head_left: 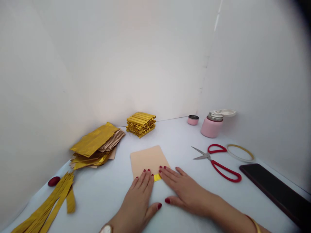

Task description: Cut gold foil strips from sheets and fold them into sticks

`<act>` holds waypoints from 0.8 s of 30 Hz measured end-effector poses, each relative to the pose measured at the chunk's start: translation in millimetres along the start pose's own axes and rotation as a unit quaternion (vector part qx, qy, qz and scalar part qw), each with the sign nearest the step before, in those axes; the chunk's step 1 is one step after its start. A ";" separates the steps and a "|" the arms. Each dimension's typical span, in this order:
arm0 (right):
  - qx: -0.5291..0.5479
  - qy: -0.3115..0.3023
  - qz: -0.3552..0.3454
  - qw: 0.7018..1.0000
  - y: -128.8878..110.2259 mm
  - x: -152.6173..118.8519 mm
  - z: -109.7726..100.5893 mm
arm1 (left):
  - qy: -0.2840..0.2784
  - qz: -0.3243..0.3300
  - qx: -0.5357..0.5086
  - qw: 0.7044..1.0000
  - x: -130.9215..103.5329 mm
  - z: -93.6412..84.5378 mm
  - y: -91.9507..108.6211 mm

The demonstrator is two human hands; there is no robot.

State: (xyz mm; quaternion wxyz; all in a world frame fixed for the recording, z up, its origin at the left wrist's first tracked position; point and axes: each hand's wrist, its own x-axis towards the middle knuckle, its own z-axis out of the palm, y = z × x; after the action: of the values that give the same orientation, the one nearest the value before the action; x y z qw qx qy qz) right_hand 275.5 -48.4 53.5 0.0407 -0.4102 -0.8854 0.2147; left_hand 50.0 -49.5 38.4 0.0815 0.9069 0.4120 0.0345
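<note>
A tan square of paper (pixel 148 158) lies flat on the white table in front of me. Along its near edge a narrow gold fold (pixel 157 177) shows between my fingertips. My left hand (pixel 139 194) rests flat with straight fingers on the left of that edge. Opposite it, my right hand (pixel 181 187) lies flat with fingers stretched over the right part. Both hands press the paper from above and grasp nothing. Their fingers cover most of the folded edge.
Gold paper sheets (pixel 94 142) are piled at left, behind gold strips (pixel 55 200) and a dark red oval object (pixel 53 181). Pleated gold pieces (pixel 141 123) stand at the back. At right are red-handled scissors (pixel 209 156), a tape roll (pixel 243 155), a phone (pixel 274 187), a pink bottle (pixel 211 127) and pink cap (pixel 193 121).
</note>
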 end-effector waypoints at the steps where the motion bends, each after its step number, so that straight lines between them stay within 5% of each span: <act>1: 0.000 0.004 0.014 1.000 3.7 -1.3 -1.4 | 0.003 -0.009 0.006 1.000 -1.2 0.0 -5.2; 6: 0.001 0.016 0.019 1.000 19.5 -6.7 -5.3 | 0.055 -0.088 0.055 0.993 -4.1 -0.1 -18.7; 8: 0.002 0.019 0.014 1.000 19.0 -6.6 -4.8 | 0.069 -0.045 0.061 0.995 -2.3 -1.1 -13.9; 12: -0.002 0.018 0.012 1.000 16.2 -5.2 -5.2 | 0.002 0.074 0.012 0.997 3.4 -4.1 -1.6; 20: -0.070 0.105 0.163 0.979 36.2 -2.8 -10.5 | -0.046 0.025 -0.016 0.999 9.4 -5.1 1.5; 24: -0.035 0.083 0.061 0.994 20.4 2.0 -6.7 | -0.041 0.026 -0.011 0.999 9.5 -2.1 4.1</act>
State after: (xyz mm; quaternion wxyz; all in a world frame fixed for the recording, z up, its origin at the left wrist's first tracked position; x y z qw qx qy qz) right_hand 290.3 -32.9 50.9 0.0868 -0.4810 -0.8593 0.1505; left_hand 59.1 -44.8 41.2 0.1074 0.9168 0.3846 0.0043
